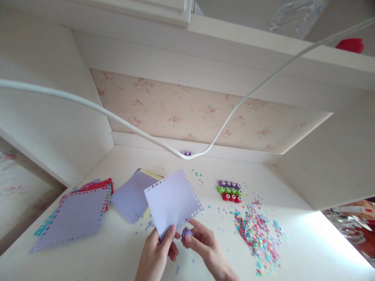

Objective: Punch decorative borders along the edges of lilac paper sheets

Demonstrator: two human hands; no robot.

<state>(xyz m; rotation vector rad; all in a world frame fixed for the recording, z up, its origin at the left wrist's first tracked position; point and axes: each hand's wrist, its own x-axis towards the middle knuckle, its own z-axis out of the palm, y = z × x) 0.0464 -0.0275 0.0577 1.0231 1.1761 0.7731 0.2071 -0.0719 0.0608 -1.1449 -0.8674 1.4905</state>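
Observation:
My left hand [159,249] pinches the lower corner of a lilac paper sheet [172,201] and holds it up above the desk. Small holes are punched along the sheet's top and right edges. My right hand [202,242] is closed around a small purple hole punch [186,233], which sits against the sheet's bottom right edge.
A stack of punched coloured sheets [73,212] lies at the left, with a pile of plain lilac paper [131,193] beside it. Purple, green and red punches [230,191] stand in rows at the right. Below them spreads confetti [259,234]. A white cable [117,117] hangs across the view.

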